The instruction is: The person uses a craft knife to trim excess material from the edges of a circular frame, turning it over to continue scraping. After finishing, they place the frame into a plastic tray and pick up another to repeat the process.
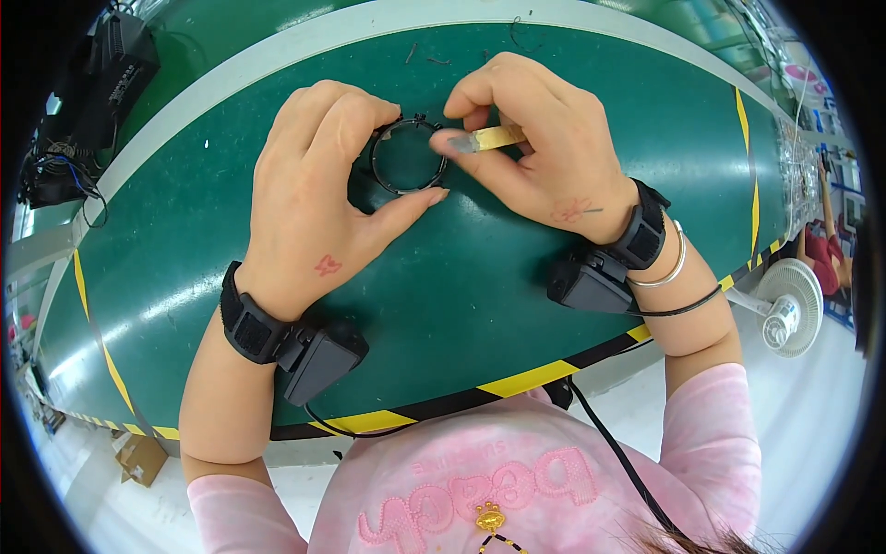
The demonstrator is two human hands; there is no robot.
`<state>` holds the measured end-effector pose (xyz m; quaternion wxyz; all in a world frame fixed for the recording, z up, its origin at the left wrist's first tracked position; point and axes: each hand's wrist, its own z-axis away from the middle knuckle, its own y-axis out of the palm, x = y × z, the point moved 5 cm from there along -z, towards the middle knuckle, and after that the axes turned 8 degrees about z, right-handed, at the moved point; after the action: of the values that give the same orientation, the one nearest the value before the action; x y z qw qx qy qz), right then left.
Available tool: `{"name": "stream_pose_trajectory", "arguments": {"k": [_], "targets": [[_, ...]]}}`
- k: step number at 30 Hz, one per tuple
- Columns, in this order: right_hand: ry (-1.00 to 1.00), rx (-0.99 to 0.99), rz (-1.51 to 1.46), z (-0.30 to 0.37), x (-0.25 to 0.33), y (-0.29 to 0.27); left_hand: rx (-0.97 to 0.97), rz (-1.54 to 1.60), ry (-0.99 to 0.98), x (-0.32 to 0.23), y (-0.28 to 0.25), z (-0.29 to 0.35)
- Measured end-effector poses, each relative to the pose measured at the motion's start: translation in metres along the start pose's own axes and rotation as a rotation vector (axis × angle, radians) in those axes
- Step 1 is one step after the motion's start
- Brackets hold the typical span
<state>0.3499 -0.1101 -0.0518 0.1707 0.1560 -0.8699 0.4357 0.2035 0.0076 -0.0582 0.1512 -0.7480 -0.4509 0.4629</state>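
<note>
Over a green table (480,305), the person's left hand (318,189) pinches a black ring (407,159) upright, while the right hand (544,148) pinches a small yellow-handled tool (487,139) at its rim — seemingly mid-job, trimming unfinished.

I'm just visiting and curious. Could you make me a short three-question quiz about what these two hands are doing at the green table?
1. True or false: the left hand holds a black ring.
2. What does the right hand pinch? A) a small yellowish tool B) a red cup C) a pair of scissors
3. Fill in: the edge of the green table bears yellow and ____ striped tape.

Key: 1 true; 2 A, the yellowish tool, its tip close by the ring; 3 black.
</note>
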Motion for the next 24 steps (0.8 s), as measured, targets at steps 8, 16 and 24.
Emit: {"name": "stream_pose_trajectory", "arguments": {"k": [8, 16, 24], "targets": [[-0.139, 0.038, 0.134, 0.002, 0.003, 0.005, -0.014, -0.05, 0.032, -0.003, 0.0, -0.001], [-0.103, -0.067, 0.107, -0.003, -0.006, -0.01, -0.016, -0.052, 0.022, 0.0, -0.002, 0.0], [0.288, 0.038, 0.068, -0.005, -0.024, -0.019, 0.013, -0.065, -0.043, 0.002, -0.003, 0.0]]}}
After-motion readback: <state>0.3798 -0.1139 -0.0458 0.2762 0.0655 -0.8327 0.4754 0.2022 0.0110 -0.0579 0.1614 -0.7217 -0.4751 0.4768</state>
